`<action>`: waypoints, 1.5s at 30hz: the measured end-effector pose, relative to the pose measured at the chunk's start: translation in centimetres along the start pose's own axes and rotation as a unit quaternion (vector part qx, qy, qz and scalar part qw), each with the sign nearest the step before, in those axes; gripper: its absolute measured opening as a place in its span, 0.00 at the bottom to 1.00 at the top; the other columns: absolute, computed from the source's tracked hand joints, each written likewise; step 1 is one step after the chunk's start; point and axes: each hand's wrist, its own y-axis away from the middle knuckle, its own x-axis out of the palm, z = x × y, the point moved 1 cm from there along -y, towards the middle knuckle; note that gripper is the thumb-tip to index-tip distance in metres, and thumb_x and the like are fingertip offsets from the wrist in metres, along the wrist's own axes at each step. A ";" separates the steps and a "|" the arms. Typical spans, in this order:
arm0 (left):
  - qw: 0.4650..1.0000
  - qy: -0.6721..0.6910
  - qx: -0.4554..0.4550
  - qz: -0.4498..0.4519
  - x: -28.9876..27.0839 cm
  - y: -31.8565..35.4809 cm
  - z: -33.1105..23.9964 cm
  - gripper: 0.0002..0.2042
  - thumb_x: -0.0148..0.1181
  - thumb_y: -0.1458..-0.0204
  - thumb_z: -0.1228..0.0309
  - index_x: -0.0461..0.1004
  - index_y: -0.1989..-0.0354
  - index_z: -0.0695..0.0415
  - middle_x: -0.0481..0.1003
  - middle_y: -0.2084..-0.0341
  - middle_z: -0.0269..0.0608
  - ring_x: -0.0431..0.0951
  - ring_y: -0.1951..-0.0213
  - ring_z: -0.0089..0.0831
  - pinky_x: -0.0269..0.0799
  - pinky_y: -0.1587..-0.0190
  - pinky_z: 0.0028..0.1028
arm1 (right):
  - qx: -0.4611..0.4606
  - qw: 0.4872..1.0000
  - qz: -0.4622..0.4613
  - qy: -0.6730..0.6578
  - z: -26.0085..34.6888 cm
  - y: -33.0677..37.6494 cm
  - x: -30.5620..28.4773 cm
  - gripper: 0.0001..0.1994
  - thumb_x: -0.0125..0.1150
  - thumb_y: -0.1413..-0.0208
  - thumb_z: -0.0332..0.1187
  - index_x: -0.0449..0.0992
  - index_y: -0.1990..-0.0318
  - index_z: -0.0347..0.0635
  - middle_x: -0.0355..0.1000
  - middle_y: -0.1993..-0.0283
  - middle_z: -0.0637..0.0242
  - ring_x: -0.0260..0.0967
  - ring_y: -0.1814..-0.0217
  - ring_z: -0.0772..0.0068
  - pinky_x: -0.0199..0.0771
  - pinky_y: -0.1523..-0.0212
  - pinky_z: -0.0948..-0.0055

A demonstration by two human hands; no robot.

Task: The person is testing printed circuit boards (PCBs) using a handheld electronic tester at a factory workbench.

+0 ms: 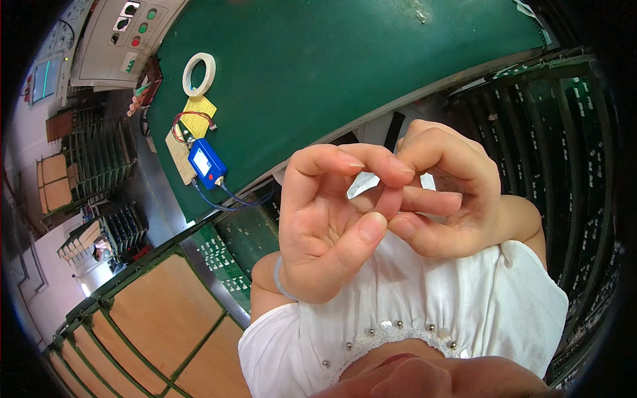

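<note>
My left hand and my right hand are raised together in front of the white top, their fingers curled toward each other. The fingertips meet in the middle, thumbs close together, in a pinching pose. Whatever may lie between them is too small or too hidden to make out. White patches show through the gaps between the fingers, and I cannot tell what they are. A pale band circles my left wrist.
A green-topped table spans the far side. At its left lie a tape roll, a yellow pad and a blue device with cables. Slatted racks stand right; tan panels fill a lower-left rack. A control panel stands upper left.
</note>
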 end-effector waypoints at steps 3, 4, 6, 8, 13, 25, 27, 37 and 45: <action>1.000 -0.012 0.006 0.010 -0.2 -0.2 0.1 0.22 0.40 0.48 0.88 0.50 0.45 0.57 0.58 0.49 0.52 0.70 0.49 0.60 0.66 0.44 0.39 | 0.000 1.000 -0.008 -0.006 -0.1 0.0 0.1 0.15 0.67 0.62 0.27 0.71 0.65 0.33 0.69 0.68 0.63 0.61 0.72 0.73 0.59 0.71 0.76; 1.000 -0.015 -0.002 0.023 -0.5 -0.1 0.0 0.22 0.40 0.48 0.88 0.50 0.45 0.57 0.58 0.49 0.52 0.69 0.49 0.60 0.66 0.44 0.40 | 0.000 1.000 -0.009 -0.006 0.0 0.1 0.1 0.15 0.67 0.62 0.27 0.71 0.65 0.33 0.69 0.68 0.63 0.61 0.72 0.73 0.59 0.71 0.76; 0.999 -0.019 -0.009 0.036 -0.5 -0.1 0.0 0.22 0.41 0.48 0.88 0.50 0.45 0.57 0.58 0.49 0.52 0.69 0.49 0.61 0.66 0.44 0.41 | 0.008 1.000 -0.005 -0.004 0.0 0.0 0.1 0.15 0.66 0.62 0.27 0.71 0.65 0.33 0.69 0.68 0.63 0.61 0.72 0.73 0.59 0.72 0.76; 1.000 -0.009 -0.002 0.024 -0.3 -0.2 0.1 0.22 0.41 0.48 0.88 0.50 0.45 0.57 0.58 0.49 0.52 0.70 0.49 0.60 0.66 0.45 0.41 | 0.009 1.000 -0.004 -0.004 0.0 0.1 0.1 0.15 0.66 0.62 0.27 0.71 0.65 0.33 0.69 0.68 0.63 0.61 0.72 0.73 0.59 0.72 0.76; 0.999 -0.019 0.014 0.026 -0.3 -0.3 0.1 0.22 0.42 0.48 0.88 0.49 0.45 0.57 0.58 0.49 0.52 0.70 0.49 0.59 0.67 0.45 0.39 | 0.004 1.000 0.001 0.006 0.0 0.1 0.1 0.15 0.66 0.63 0.27 0.71 0.65 0.32 0.69 0.68 0.63 0.61 0.72 0.73 0.59 0.72 0.77; 0.991 -0.104 0.072 0.030 -0.4 -0.1 0.5 0.25 0.44 0.52 0.91 0.50 0.46 0.58 0.58 0.51 0.53 0.67 0.48 0.34 0.67 0.46 0.27 | 0.025 0.996 0.006 -0.087 -0.3 0.1 0.4 0.13 0.61 0.55 0.31 0.71 0.64 0.32 0.68 0.68 0.64 0.59 0.71 0.73 0.57 0.71 0.76; 0.992 -0.100 0.076 0.033 -0.4 -0.1 0.5 0.25 0.44 0.52 0.91 0.50 0.46 0.58 0.58 0.51 0.52 0.66 0.48 0.31 0.67 0.46 0.27 | 0.021 0.996 0.009 -0.088 -0.4 0.1 0.4 0.14 0.62 0.56 0.31 0.71 0.64 0.32 0.68 0.67 0.64 0.59 0.70 0.73 0.58 0.70 0.76; 0.993 -0.093 0.071 0.037 -0.5 -0.1 0.4 0.26 0.42 0.52 0.92 0.49 0.45 0.58 0.58 0.51 0.52 0.69 0.47 0.40 0.67 0.46 0.26 | 0.003 0.998 0.021 -0.064 -0.6 -0.1 0.3 0.14 0.62 0.58 0.30 0.70 0.63 0.33 0.68 0.67 0.64 0.59 0.70 0.73 0.58 0.70 0.76; 0.992 -0.102 0.062 0.038 -0.7 0.1 0.2 0.26 0.42 0.52 0.92 0.49 0.45 0.57 0.58 0.51 0.51 0.68 0.47 0.38 0.67 0.46 0.26 | 0.005 0.998 0.025 -0.055 -0.5 -0.1 0.2 0.15 0.62 0.59 0.30 0.70 0.64 0.33 0.67 0.67 0.65 0.59 0.70 0.73 0.58 0.70 0.76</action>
